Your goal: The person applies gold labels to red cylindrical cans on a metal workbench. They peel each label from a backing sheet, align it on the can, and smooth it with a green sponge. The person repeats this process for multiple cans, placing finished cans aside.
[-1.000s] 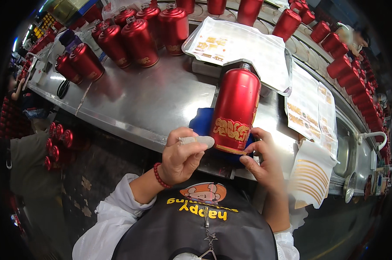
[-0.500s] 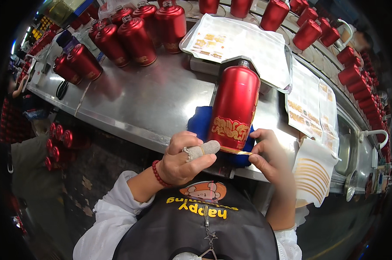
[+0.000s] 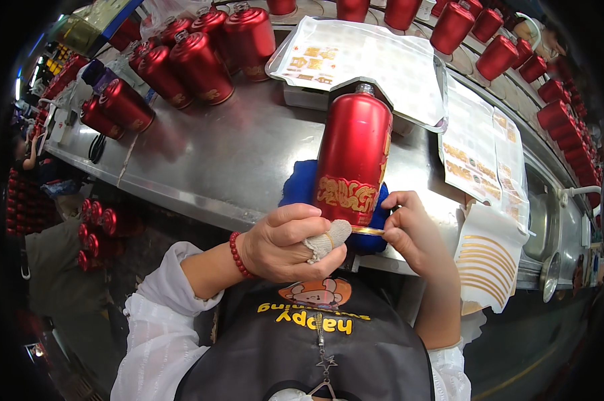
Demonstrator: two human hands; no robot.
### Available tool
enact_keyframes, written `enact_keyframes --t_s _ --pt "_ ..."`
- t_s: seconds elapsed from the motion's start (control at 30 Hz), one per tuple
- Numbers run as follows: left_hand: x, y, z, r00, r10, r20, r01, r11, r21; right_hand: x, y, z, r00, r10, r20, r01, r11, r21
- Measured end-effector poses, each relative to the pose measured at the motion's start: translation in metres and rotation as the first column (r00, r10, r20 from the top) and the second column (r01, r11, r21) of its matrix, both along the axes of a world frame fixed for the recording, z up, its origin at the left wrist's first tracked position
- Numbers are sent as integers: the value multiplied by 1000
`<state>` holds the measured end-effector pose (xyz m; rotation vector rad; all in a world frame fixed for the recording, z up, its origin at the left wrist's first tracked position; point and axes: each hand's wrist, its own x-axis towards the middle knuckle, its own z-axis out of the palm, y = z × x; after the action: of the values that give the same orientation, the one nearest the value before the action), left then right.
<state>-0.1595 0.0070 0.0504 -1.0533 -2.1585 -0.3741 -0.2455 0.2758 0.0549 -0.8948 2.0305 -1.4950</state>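
A red metallic bottle with gold ornament lies tilted before me, its neck pointing away and its base toward me. Along its base edge runs a thin gold strip. My left hand is curled at the base's left side, one finger wrapped in pale cloth and pressing where the strip meets the bottle. Between thumb and fingers, my right hand pinches the strip's right end, held off the bottle. A blue cloth lies under the bottle, and a dark angled support stands around its shoulder.
On the metal table, several red bottles stand at the back left. Behind the work is a tray with a white decal sheet. To the right hang another decal sheet and a sheet of gold strips. More bottles line a conveyor.
The bottle appears slightly farther left, with the whole view shifted. My left wrapped finger has moved right along the base edge. My right hand still pinches the strip, now drawn out straighter.
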Motion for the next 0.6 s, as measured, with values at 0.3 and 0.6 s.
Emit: enact_keyframes --t_s 0.3,0.6 --pt "14 -2 -20 989 127 79 -143 959 246 -4 7 13 992 -8 -127 13 999 38" --pt "-2 3 0 998 19 -55 -19 1000 -16 -2 5 -10 999 -51 12 51 998 32"
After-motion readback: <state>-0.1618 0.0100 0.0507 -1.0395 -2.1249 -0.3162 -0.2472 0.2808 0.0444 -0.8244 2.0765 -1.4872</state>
